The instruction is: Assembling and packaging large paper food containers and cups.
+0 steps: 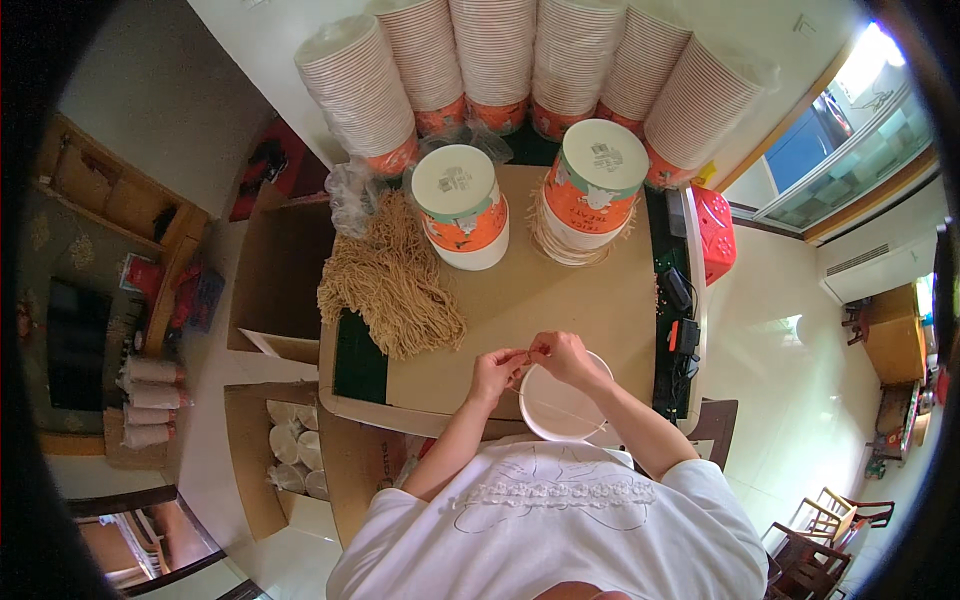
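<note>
A white paper bowl point(557, 408) sits at the near edge of the cardboard-covered table point(560, 300), just under my hands. My left hand point(495, 372) and my right hand point(562, 356) meet above its rim, both pinching a thin tan string between the fingertips. A strand of that string point(570, 410) runs across the bowl's opening. A large heap of tan strings point(392, 280) lies on the table to the left.
Two upside-down stacks of orange-and-white bowls point(462, 207) point(592, 190) stand mid-table. Several tall stacks of bowls in plastic sleeves point(520, 60) line the back. An open cardboard box with finished bowls point(290, 450) sits on the floor at left; a red stool point(715, 235) at right.
</note>
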### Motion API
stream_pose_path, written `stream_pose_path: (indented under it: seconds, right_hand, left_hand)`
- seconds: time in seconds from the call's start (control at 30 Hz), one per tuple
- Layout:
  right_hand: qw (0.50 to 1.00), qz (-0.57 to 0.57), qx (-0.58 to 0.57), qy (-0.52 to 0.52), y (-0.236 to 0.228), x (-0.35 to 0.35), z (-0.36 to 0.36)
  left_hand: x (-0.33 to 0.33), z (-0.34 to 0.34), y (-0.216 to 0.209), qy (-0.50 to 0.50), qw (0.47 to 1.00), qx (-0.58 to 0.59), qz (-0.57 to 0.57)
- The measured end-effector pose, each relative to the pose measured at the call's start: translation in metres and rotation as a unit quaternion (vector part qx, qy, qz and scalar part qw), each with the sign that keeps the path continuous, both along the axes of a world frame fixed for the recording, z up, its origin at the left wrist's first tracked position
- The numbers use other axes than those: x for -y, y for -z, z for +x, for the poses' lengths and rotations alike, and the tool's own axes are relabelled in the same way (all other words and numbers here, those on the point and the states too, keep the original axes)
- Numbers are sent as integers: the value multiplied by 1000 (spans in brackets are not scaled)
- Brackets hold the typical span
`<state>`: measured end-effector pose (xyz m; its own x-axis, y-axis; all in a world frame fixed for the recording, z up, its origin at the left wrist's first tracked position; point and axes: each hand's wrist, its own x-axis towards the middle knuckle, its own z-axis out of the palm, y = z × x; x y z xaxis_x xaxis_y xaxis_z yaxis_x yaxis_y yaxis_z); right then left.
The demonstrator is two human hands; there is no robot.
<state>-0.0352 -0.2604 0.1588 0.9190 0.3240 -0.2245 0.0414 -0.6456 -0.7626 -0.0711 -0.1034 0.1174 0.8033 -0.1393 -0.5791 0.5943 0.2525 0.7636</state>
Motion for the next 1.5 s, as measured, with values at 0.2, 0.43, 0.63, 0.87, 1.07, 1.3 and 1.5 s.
stream_pose_path:
  seconds: [0.2,0.43,0.63,0.87,1.07,1.3,1.5]
  right_hand:
    - [1000,-12,-9,-14,0,-1,1]
    - [997,39,-55,-33,3,3,9]
    - [993,64,-58,-83,-7,-4,19]
    - [979,-108,94,-144,-7,-9,4]
    - [985,-126,41,-112,-4,-6,6]
    - [996,-68,0,-64,5,2,11]
    - [994,-56,-54,-76,9,6,15]
  left_hand:
    - [0,0,-2,-9,999,21,32]
    - [-2,-1,4,-31,999,-3,-9]
    - [0,-1,10,-31,999,-22,-22]
    - [-1,-4,11,-15,1000,-16,-14]
    - [-4,-8,11,-20,1000,-7,-7]
    - [-4,-7,5,-25,999,-12,-18]
    - [-3,-5,0,-24,997,-44,-63]
